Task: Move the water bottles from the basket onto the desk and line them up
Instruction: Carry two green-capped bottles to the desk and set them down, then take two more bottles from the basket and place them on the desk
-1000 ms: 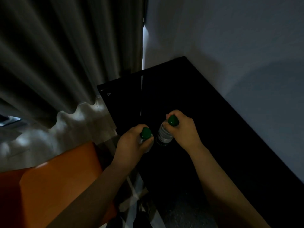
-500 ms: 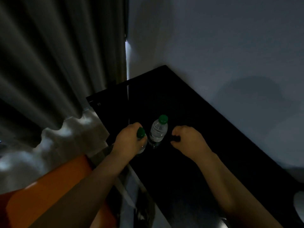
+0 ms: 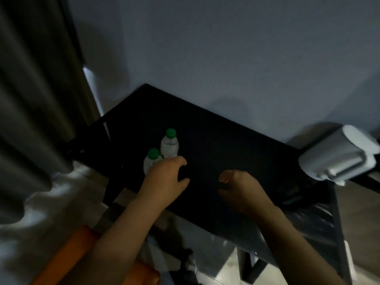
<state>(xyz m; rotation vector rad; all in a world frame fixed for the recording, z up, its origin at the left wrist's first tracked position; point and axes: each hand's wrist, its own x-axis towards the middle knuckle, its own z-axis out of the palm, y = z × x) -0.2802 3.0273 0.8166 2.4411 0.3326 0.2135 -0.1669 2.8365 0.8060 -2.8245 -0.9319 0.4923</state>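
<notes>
Two clear water bottles with green caps stand upright on the black desk (image 3: 226,140) near its left end. The far bottle (image 3: 169,145) stands free. The near bottle (image 3: 151,161) is partly covered by my left hand (image 3: 166,177), which hovers just to its right with loosely spread fingers and holds nothing. My right hand (image 3: 240,188) floats above the desk's middle, fingers loosely curled, with nothing in it. The basket is not in view.
A grey curtain (image 3: 37,99) hangs at the left, beside the desk's end. A white appliance (image 3: 337,157) sits at the desk's right end. An orange seat (image 3: 67,262) lies low at the left. The wall runs right behind the desk.
My right hand let go of the far bottle, then my left hand released the near one. Both hands have drawn back to the right, and the view has swung right.
</notes>
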